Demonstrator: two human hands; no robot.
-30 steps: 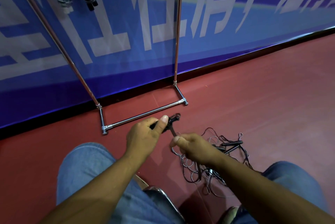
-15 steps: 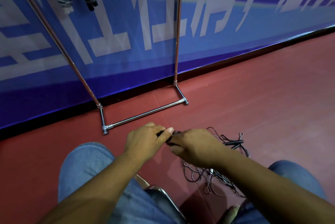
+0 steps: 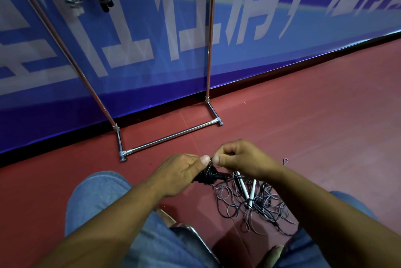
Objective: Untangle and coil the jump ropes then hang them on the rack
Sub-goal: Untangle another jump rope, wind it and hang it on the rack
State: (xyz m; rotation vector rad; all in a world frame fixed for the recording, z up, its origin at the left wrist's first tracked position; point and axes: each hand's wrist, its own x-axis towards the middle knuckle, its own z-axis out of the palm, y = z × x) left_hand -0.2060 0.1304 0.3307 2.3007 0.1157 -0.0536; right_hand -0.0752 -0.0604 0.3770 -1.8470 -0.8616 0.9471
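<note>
Head view: our left hand [image 3: 180, 175] clenches the black bundle [image 3: 207, 175] above the floor [image 3: 314, 137]; our right hand [image 3: 240, 159] pinches what looks like its cord. We should wind tight, feeding slack from the tangle [image 3: 249, 204].

A dull red floor [image 3: 303, 126] spreads across the lower part of the scene, meeting a blue banner wall [image 3: 249, 55] along a dark strip at its base. A chrome rack [image 3: 171, 136] stands on the floor close to the wall, its low crossbar and two short feet resting on the red surface. Nearer the viewer, to the right, a loose tangle of thin dark jump ropes [image 3: 251, 204] lies on the floor, with two white handles [image 3: 251, 194] lying among the loops.
</note>
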